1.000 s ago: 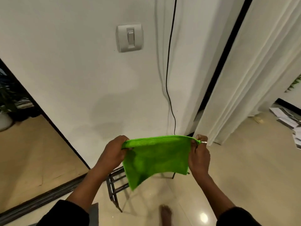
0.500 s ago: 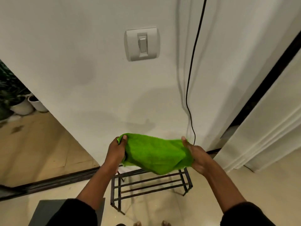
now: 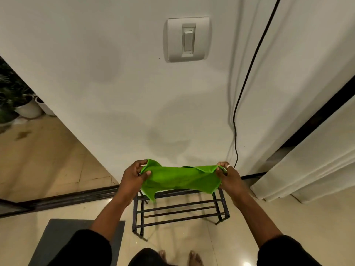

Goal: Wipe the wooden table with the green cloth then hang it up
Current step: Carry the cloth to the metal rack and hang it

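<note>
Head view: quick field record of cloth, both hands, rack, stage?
cloth: green cloth, spread between both hands, in the air
left hand: left hand grips the cloth's left end
right hand: right hand grips the right end
rack: black metal rack on the floor below the cloth, by the wall
stage: cloth not yet hung

Bright green cloth (image 3: 178,178), black metal rack (image 3: 182,212), white wall (image 3: 96,73).

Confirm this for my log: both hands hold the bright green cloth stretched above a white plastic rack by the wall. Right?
Not quite. In the head view the rack is dark metal bars, not white plastic. Both hands, left and right, do hold the bright green cloth above it.
</note>
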